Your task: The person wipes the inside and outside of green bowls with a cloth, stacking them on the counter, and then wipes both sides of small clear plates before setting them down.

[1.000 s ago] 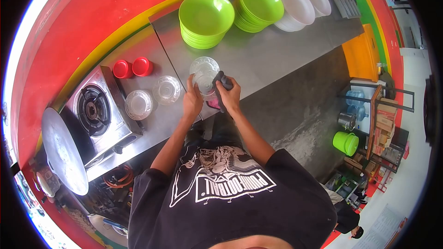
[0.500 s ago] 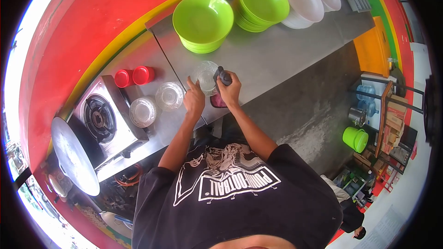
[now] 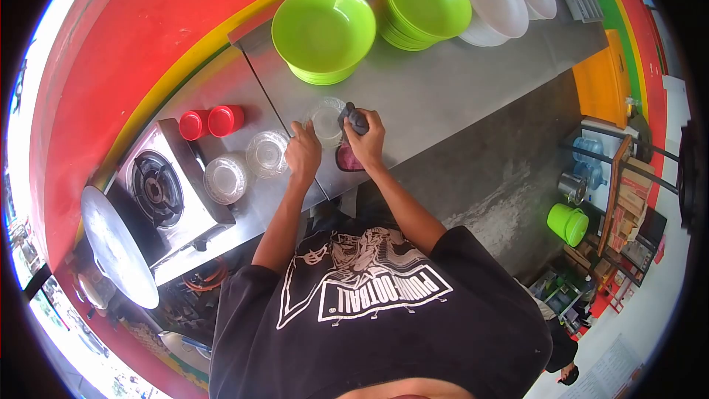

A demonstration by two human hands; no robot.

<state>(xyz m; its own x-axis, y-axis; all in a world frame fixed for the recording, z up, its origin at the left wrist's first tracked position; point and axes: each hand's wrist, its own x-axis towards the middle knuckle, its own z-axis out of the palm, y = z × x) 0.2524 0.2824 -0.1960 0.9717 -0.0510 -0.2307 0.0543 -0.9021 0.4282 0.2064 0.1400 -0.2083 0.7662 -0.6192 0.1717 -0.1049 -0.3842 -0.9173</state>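
On the steel counter (image 3: 421, 114) stands a clear glass bowl (image 3: 326, 120) between my hands. My left hand (image 3: 303, 149) is at its left edge with the fingers bent; whether they grip the rim is too small to tell. My right hand (image 3: 366, 137) is closed around a dark bottle-like object (image 3: 356, 120) at the bowl's right side. Below the bowl, partly behind my right hand, lies a dark pink item (image 3: 348, 158). Two groups of clear glass bowls, one (image 3: 267, 152) and another (image 3: 226, 179), stand to the left of my left hand.
Green bowl stacks (image 3: 323, 33) and white bowls (image 3: 493, 1) line the counter's back. Two red cups (image 3: 225, 120) stand near a gas stove (image 3: 157, 188), with a large metal lid (image 3: 118, 245) beyond. A person (image 3: 564, 355) is at the lower right.
My left hand has shifted slightly left and its fingers look more bent. My right hand still holds the dark object by the bowl. The view has moved slightly.
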